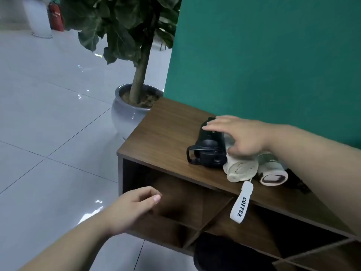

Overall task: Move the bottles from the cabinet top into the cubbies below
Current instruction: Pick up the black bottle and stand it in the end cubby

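Observation:
Three bottles lie on their sides on the brown cabinet top [168, 126]: a black bottle [207, 149] with a loop handle, a cream bottle [241, 170] whose white "COFFEE" strap [241, 204] hangs over the front edge, and a white bottle [272, 176] to the right. My right hand [238, 133] lies flat over the black and cream bottles, fingers spread, not closed around either. My left hand [134, 208] hovers loosely curled and holding nothing in front of the upper left cubby [175, 194].
A potted plant in a grey pot [127, 112] stands on the tiled floor by the cabinet's left end. A green wall [263, 55] backs the cabinet. More cubbies [244, 223] open below, with a dark object [224, 257] low in front of them.

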A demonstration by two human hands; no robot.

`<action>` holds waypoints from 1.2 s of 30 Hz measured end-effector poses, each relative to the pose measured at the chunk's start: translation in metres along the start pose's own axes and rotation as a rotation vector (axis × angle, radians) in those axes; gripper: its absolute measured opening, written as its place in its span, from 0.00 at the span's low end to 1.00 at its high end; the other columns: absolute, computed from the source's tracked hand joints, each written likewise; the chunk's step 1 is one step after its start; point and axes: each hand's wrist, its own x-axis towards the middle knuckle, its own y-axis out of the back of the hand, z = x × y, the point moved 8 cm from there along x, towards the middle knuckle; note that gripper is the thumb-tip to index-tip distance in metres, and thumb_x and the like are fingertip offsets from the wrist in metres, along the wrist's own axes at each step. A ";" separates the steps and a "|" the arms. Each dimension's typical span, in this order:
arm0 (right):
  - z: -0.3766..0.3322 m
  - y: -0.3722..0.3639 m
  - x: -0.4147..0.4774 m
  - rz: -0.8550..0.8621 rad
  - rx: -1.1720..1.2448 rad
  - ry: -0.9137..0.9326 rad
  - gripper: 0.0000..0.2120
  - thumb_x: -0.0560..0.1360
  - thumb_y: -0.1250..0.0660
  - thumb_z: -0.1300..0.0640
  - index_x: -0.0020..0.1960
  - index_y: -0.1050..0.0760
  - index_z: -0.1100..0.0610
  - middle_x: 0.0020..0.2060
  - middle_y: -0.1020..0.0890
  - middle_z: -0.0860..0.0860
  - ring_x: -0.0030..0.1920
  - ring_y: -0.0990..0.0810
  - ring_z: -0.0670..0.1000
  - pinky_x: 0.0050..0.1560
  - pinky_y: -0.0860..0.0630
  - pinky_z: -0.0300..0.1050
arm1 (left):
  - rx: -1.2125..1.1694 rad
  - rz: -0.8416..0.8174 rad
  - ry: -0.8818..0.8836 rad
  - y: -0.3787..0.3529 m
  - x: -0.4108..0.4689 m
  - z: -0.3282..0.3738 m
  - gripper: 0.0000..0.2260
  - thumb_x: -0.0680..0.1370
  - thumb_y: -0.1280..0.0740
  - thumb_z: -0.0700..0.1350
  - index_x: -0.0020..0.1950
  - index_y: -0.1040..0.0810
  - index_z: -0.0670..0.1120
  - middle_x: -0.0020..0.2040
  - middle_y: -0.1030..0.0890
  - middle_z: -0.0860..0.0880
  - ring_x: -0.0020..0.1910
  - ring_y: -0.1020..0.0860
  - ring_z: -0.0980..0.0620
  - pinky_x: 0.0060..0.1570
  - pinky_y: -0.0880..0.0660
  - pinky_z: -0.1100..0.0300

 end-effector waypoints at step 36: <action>-0.166 -0.134 -0.014 0.473 0.986 0.136 0.37 0.57 0.16 0.52 0.62 0.28 0.43 0.59 0.24 0.39 0.61 0.23 0.41 0.56 0.25 0.34 | 0.388 -0.119 0.286 0.034 -0.005 -0.062 0.07 0.73 0.29 0.50 0.51 0.18 0.53 0.46 0.16 0.55 0.47 0.18 0.50 0.53 0.21 0.56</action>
